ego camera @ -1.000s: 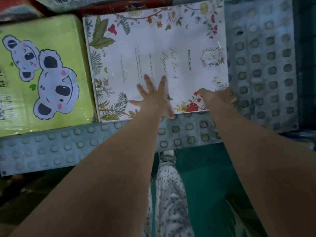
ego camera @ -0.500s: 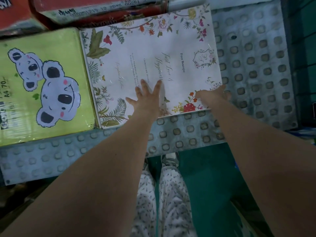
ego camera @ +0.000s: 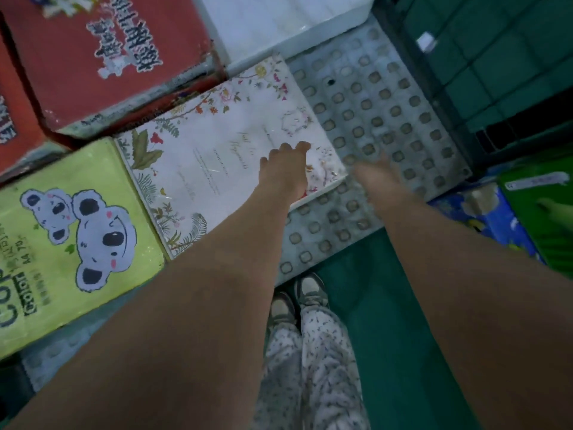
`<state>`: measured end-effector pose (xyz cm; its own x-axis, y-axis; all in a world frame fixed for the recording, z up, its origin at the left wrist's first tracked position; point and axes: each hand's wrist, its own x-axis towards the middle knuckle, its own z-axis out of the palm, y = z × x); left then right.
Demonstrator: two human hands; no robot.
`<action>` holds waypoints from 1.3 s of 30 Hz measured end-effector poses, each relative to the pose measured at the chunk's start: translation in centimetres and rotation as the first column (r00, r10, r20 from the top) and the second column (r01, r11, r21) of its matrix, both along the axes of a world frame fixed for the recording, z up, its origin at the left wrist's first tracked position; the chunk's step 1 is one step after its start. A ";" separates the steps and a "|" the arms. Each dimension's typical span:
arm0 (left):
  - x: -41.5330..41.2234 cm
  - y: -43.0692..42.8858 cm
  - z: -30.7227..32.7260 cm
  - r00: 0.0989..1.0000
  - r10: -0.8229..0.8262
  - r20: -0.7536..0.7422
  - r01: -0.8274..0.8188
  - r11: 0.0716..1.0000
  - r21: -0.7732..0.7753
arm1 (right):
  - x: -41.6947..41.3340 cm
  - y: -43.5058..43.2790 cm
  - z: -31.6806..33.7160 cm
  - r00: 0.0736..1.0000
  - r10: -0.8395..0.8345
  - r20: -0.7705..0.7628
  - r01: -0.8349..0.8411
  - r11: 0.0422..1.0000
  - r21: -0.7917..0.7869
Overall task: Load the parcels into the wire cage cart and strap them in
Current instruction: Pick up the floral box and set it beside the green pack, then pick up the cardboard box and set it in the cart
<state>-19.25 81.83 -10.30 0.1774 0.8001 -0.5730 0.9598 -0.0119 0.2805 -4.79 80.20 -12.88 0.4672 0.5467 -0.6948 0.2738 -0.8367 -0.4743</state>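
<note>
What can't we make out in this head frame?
- Right hand: motion-blurred in head view; grip unreadable.
- Floral parcel: near edge partly hidden by left hand; print too small.
- Koala parcel: cut off by left frame edge.
- Red parcel: cut off by top edge.

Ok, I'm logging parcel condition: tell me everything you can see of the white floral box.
The floral box is flat, rectangular, white, with leaves and flowers round its border and fine script mid-face, under glossy wrap. It lies on the studded grey deck, left edge against the green koala box, a red box behind. The left hand rests near its right corner; the blurred right hand is beside that corner.
</note>
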 end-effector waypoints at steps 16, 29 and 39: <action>19.6 -12.1 5.1 0.909 -0.269 0.320 0.318 0.942 -0.110 | 15.9 -19.2 4.7 0.833 -0.550 -0.057 0.551 0.835 -0.001; 35.8 -30.2 2.2 0.870 -0.343 0.353 0.443 0.859 -0.258 | 28.1 -41.7 1.9 0.708 -0.705 -0.039 0.700 0.708 -0.093; 40.9 -40.3 -6.0 0.913 -0.338 0.228 0.407 0.792 -0.454 | 32.3 -54.8 -4.8 0.623 -0.782 0.000 0.766 0.610 -0.203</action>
